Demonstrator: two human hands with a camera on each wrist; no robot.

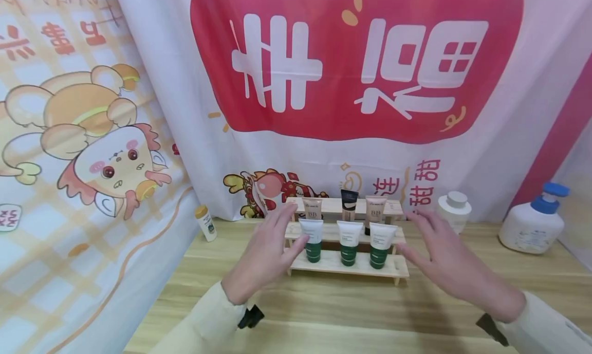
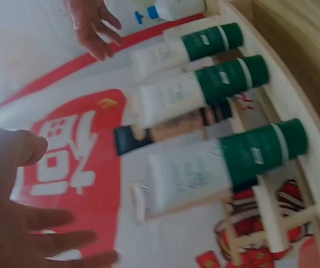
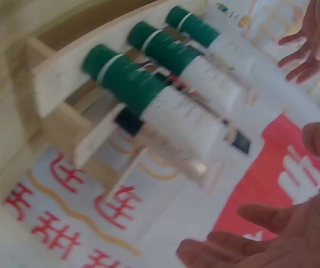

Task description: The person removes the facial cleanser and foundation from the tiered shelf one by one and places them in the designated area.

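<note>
A small tiered wooden rack (image 1: pixel 398 266) stands on the table. On its front tier stand three white-and-green squeeze tubes, the left tube (image 1: pixel 312 241), the middle tube (image 1: pixel 349 243) and the right tube (image 1: pixel 381 246), caps down. Behind them are two beige BB cream tubes (image 1: pixel 375 208) and a black-topped tube (image 1: pixel 349 204). My left hand (image 1: pixel 264 256) is beside the rack's left end, its fingers extended and holding nothing. At the right end hovers my right hand (image 1: pixel 450 261), also extended and holding nothing. Both wrist views show a hand (image 2: pixel 42 223) apart from the tubes.
A small yellow-capped bottle (image 1: pixel 205 223) stands at the table's left. On the right are a round white bottle (image 1: pixel 455 210) and a white pump bottle (image 1: pixel 532 225) with a blue top. Printed cloth (image 1: pixel 152 138) hangs behind and along the left.
</note>
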